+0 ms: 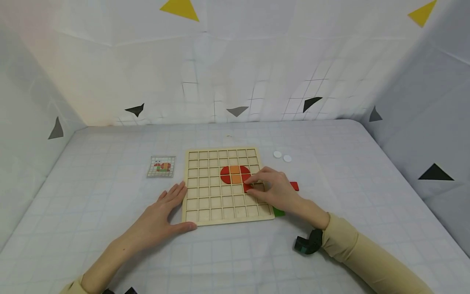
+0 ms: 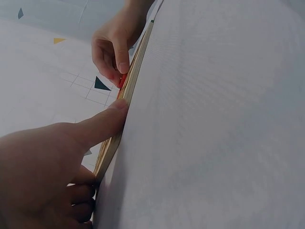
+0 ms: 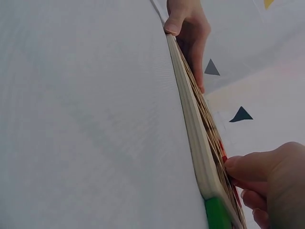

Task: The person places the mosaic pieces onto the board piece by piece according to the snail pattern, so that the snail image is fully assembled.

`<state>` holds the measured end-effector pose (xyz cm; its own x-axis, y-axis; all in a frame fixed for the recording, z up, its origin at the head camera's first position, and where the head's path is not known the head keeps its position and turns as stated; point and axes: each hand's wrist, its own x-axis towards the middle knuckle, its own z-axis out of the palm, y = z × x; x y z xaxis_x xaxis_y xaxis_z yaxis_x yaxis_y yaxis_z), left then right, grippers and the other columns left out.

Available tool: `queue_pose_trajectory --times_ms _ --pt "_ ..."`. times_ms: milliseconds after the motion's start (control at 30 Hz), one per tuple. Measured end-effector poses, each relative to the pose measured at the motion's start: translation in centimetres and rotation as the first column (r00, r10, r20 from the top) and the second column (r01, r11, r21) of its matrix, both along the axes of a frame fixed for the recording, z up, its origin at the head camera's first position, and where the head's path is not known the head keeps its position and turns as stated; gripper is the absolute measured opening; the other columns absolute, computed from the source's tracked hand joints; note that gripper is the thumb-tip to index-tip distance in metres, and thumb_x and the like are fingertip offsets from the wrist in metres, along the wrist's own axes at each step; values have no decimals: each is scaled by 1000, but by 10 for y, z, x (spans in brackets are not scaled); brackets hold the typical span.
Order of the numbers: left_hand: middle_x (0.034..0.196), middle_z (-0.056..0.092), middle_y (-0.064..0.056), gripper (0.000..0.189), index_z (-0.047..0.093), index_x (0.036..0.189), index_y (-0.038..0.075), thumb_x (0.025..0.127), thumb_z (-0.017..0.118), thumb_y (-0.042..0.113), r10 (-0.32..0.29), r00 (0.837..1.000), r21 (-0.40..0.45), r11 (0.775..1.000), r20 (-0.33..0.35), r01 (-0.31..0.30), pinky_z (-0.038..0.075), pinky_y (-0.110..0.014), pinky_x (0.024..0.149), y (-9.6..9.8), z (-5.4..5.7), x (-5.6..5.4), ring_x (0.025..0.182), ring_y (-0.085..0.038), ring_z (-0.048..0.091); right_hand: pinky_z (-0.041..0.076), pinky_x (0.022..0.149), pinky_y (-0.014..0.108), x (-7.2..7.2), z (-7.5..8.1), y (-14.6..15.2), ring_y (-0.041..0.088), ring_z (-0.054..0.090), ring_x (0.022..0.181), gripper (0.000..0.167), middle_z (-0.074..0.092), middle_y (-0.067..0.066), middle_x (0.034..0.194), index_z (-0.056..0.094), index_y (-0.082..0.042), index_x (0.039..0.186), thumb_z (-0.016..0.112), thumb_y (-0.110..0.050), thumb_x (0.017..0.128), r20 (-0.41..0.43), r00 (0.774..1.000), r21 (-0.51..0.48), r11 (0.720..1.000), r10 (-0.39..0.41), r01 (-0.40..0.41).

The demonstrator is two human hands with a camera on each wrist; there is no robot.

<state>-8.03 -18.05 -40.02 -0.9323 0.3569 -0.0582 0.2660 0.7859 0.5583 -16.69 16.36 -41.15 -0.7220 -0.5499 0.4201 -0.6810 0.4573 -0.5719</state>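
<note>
A pale wooden grid board point(image 1: 214, 204) lies on the table, with red pieces point(image 1: 225, 174) and orange pieces point(image 1: 235, 169) set in a rounded shape in its upper right part. My right hand point(image 1: 277, 188) pinches a small red piece point(image 1: 247, 187) between thumb and fingers, low over a cell just below that shape. My left hand point(image 1: 159, 218) rests against the board's near left corner, its fingers extended along the left edge and the thumb at the front edge. In the left wrist view this thumb point(image 2: 102, 126) presses on the board's rim.
Left of the board lies a small picture card point(image 1: 160, 166) with a coloured figure on a grid. Two white discs point(image 1: 282, 156) are at the back right. A red piece point(image 1: 295, 186) and green pieces point(image 1: 278, 212) lie by the board's right side, partly hidden by my right hand.
</note>
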Motion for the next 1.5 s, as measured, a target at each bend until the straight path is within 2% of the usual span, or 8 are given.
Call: queue_pose_trajectory --times_ms 367,700,967,1233,1367,1400,1467,1500 --pt "167 18 -1 108 27 158 10 78 72 67 4 1000 -3 1000 11 -4 16 -54 125 0 -1 -1 154 -28 16 45 54 25 -4 -6 2 17 59 80 25 71 0 92 78 -12 99 87 -8 76 -44 998 -84 995 50 -54" --pt "168 18 -2 108 27 158 10 79 72 66 5 1000 -5 1000 15 -5 16 -54 126 0 0 0 154 -28 16 44 52 25 -5 -9 1 16 58 78 26 71 1 92 78 -11 100 87 -9 76 -56 997 -90 994 59 -64" --pt "168 18 -1 108 27 159 10 78 73 65 4 1000 -3 1000 19 -4 15 -53 126 0 0 -1 155 -27 16 51 60 27 -6 -9 3 14 61 86 21 71 0 90 78 -13 94 88 -12 76 -66 997 -86 995 36 -42" --pt "167 18 -2 108 27 158 10 79 72 66 6 1000 -10 1000 9 -6 16 -53 126 -1 0 0 154 -27 16 49 59 25 -7 -10 2 14 61 84 20 72 -3 89 77 -14 93 88 -13 76 -74 996 -79 996 40 -46" --pt "167 18 -2 108 27 158 10 78 72 67 10 1000 -13 1000 10 -10 16 -54 125 -1 0 1 154 -29 16 51 63 26 -7 0 3 15 62 85 18 73 -3 89 78 -13 93 87 -15 77 -57 998 -50 998 37 -40" --pt "167 18 -2 108 27 158 10 78 72 67 10 1000 -12 1000 12 -10 16 -54 125 0 0 1 154 -28 16 52 66 28 -7 4 5 16 63 85 18 73 -3 89 78 -13 93 87 -15 78 -55 998 -45 998 29 -32" --pt "167 18 -2 108 26 159 10 79 72 67 9 1000 -11 1000 13 -9 16 -54 126 0 0 0 154 -28 16 55 82 32 -9 15 12 18 63 86 17 73 -4 89 78 -14 94 86 -14 79 -37 999 -44 999 -1 0" --pt "167 18 -2 108 27 159 10 79 72 67 8 1000 -11 1000 12 -8 16 -54 125 0 0 0 154 -28 16 55 84 35 -10 21 17 19 63 87 17 73 -5 90 78 -15 95 85 -14 80 -21 1000 -43 999 -22 21"
